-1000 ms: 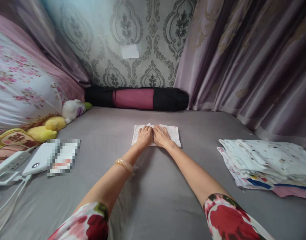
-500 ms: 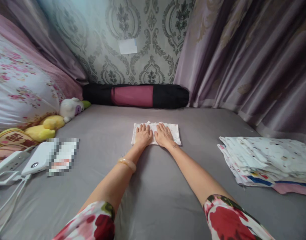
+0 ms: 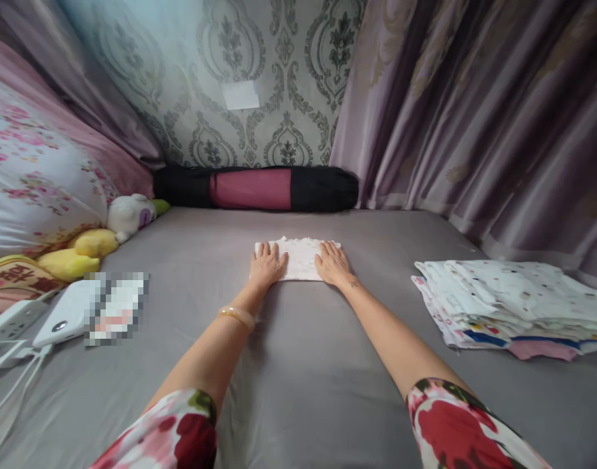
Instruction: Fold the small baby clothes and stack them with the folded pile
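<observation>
A folded white cloth (image 3: 302, 262) with faint markings lies flat on the grey bed sheet (image 3: 298, 365), its top edge slightly ruffled. My left hand (image 3: 269, 264) rests palm down on the cloth's left end, fingers stretched out. On the right end, my right hand (image 3: 333, 263) presses flat with its fingers extended. The middle of the cloth shows between the two hands. Neither hand grasps anything. The cloth's outer ends are partly covered by my hands.
At right sits a stack of folded printed clothes (image 3: 517, 306). A black and maroon long bag (image 3: 252, 189) lies along the wall. On the left are plush toys (image 3: 127, 218), a white power bank (image 3: 68, 312), a power strip (image 3: 15, 322), cables and a blurred-out item (image 3: 116, 309).
My hands have slid apart, from near the cloth's middle to its two ends. The view has turned slightly to the right.
</observation>
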### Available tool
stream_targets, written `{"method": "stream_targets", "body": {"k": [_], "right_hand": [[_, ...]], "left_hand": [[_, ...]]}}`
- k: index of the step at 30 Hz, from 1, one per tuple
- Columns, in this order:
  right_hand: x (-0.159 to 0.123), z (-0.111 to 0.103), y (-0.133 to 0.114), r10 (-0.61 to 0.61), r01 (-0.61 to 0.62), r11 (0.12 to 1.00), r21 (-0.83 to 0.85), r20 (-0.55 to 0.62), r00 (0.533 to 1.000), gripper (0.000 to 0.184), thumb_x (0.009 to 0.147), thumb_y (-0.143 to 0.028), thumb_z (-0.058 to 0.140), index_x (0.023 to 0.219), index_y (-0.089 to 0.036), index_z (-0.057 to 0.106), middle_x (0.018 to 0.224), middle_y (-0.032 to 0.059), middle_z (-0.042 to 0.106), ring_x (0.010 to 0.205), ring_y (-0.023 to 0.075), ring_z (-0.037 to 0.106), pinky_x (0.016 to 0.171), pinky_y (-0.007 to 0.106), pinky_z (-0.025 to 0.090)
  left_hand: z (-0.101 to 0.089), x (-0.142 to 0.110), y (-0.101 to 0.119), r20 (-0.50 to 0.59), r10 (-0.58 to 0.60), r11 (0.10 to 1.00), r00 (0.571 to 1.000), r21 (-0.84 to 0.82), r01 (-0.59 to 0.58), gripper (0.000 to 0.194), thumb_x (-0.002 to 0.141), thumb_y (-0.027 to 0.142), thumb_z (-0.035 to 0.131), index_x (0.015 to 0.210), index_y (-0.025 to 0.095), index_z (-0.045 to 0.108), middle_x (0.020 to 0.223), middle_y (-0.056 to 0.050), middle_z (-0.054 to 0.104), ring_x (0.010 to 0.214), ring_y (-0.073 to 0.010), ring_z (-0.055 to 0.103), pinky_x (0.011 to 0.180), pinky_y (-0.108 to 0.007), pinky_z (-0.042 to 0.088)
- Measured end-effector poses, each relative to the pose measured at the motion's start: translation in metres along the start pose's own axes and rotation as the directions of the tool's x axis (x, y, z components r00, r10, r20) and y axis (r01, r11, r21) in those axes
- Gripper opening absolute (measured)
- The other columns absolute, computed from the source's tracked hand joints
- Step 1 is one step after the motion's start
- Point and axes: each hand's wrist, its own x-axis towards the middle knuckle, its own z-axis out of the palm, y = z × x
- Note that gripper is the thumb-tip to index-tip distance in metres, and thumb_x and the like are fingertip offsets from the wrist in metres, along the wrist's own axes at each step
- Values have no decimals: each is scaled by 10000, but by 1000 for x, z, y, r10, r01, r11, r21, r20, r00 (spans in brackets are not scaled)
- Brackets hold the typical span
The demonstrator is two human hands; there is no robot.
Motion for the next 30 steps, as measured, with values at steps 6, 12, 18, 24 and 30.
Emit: {"method": "stream_targets", "body": {"k": [6,12,18,24,30], "right_hand": [[-7,-8,18,-4,3,1000,25,52,999,610,1012,-366,251,1520,-29,278,1612,159,212,1488,257,183,1201,410,176],[-11,-9,21,24,-25,1000,10,59,998,613,1010,-382,259,1518,-39,279,1613,166,206,1485,252,192,1198,402,181],[-7,-18,13,35,-32,999,-36,86,996,598,1008,-374,252,1511,-54,306,1604,172,230,1476,274,215,1195,507,149],[-2,-16,-6,-54,55,998,-23,32,998,564,1016,-355,250,1511,-100,338,1599,142,263,1473,267,229,1204,483,122],[0,0,-6,-63,63,998,-14,31,998,547,1022,-358,251,1511,-133,349,1594,110,293,1473,245,231,1201,458,143]], "left_hand": [[-4,-2,-34,99,83,996,992,-30,-80,604,999,491,262,1493,151,336,1602,-147,276,1495,-270,191,1185,-455,200],[-5,-5,-49,136,131,991,982,-7,-131,614,1011,485,206,1506,131,291,1614,-174,226,1507,-248,155,1195,-449,161],[-12,2,-43,174,121,990,977,44,-131,610,1002,514,224,1480,151,334,1608,-164,250,1493,-293,194,1175,-508,192],[-11,4,-15,62,178,979,982,92,-183,571,1008,490,244,1454,165,392,1577,-153,323,1478,-291,231,1184,-493,184],[-5,-2,-7,121,173,980,977,78,-183,568,1009,482,246,1478,183,366,1590,-138,303,1480,-296,227,1181,-494,194]]}}
